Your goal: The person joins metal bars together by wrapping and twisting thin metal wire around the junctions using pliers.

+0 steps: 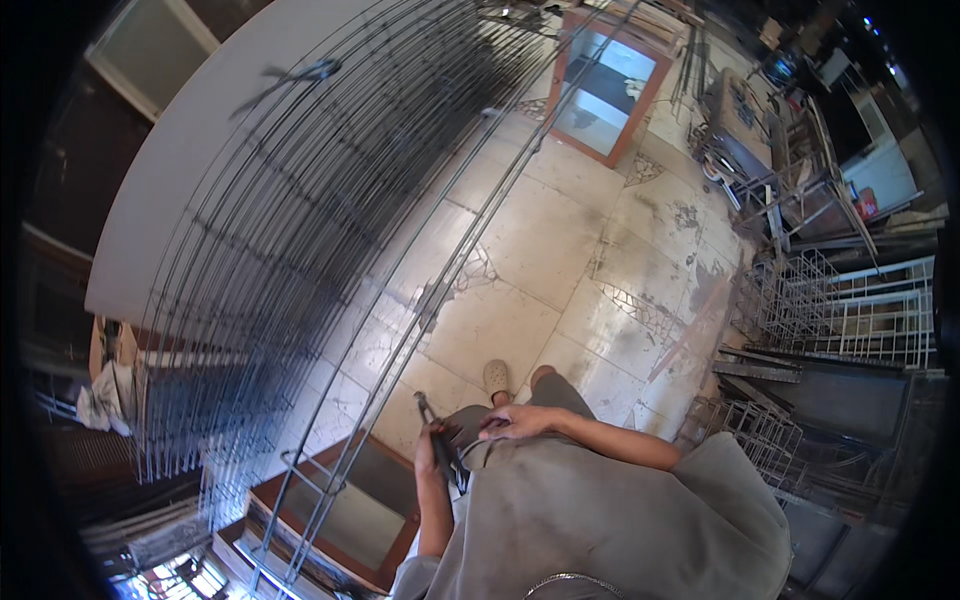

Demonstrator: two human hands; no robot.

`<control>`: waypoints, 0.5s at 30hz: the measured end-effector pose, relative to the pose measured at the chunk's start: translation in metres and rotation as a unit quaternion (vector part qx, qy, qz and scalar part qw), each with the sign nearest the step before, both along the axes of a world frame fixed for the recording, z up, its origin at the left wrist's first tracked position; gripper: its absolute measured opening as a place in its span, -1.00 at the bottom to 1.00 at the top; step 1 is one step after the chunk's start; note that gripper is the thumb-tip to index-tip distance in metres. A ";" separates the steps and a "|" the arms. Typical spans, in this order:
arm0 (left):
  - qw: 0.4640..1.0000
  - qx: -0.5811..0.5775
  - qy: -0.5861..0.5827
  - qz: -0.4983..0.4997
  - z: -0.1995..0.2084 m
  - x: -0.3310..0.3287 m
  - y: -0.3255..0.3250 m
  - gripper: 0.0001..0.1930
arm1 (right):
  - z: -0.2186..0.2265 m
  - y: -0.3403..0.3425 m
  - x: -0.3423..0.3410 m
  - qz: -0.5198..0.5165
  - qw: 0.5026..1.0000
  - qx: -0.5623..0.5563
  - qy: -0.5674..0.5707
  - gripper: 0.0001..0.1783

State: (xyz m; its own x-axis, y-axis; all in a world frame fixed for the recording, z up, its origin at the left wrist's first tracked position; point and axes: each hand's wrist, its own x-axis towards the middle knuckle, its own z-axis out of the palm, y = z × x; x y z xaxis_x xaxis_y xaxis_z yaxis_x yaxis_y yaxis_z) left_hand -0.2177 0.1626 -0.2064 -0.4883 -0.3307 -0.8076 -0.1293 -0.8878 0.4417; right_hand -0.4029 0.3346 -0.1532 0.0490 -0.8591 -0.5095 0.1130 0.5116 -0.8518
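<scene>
From up here I see my left hand [432, 445] closed around a dark pair of pliers [441, 447], its handles in the fist and the nose pointing up and away toward the tiled floor [540, 250]. My right hand [515, 423] lies just beside it at waist height, fingers loosely curled over the front of my grey shirt [610, 530]; whether it pinches a bit of wire or only cloth I cannot tell. The pliers are held close to my body, well apart from the big metal grid [290, 250] that leans along the left — long thin rods crossed by shorter ones, with the white panel [190, 150] behind it. My judgement is that work on the grid is paused: the tool is in hand but touches no rod, and the pictures do not show which crossings are already tied and which are left. Two long rods [440, 290] run loose across the floor toward my sandalled foot [496, 378]. As for containers, the wire baskets [850, 310] stacked at the right look empty as far as I can make out, and the glazed wooden frames [605, 85] lying flat on the floor hold nothing — one far off, one near my left elbow.
</scene>
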 end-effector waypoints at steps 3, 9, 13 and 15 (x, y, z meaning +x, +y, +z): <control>0.992 0.049 0.007 -0.118 -0.008 -0.118 0.020 -0.67 | 0.000 -0.007 -0.050 0.047 0.996 0.026 0.070 -0.25; 0.968 -0.153 0.006 -0.199 -0.008 -0.318 0.089 -0.50 | -0.004 0.050 -0.194 -0.154 0.980 0.121 0.025 -0.29; 0.931 -0.225 -0.008 -0.286 0.015 -0.426 0.142 -0.36 | 0.002 0.119 -0.302 -0.206 0.953 0.096 0.200 -0.43; 0.883 -0.315 0.019 -0.348 0.045 -0.471 0.164 -0.37 | 0.017 0.165 -0.360 -0.253 0.941 0.126 0.185 -0.49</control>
State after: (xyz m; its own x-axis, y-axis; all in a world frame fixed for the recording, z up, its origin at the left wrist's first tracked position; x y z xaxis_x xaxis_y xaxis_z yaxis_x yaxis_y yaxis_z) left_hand -0.6892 0.3268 -0.1615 -0.7727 -0.3188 -0.5490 -0.5211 -0.1754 0.8353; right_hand -0.7625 0.5000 -0.1365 -0.5549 -0.5746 -0.6016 0.1160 0.6627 -0.7399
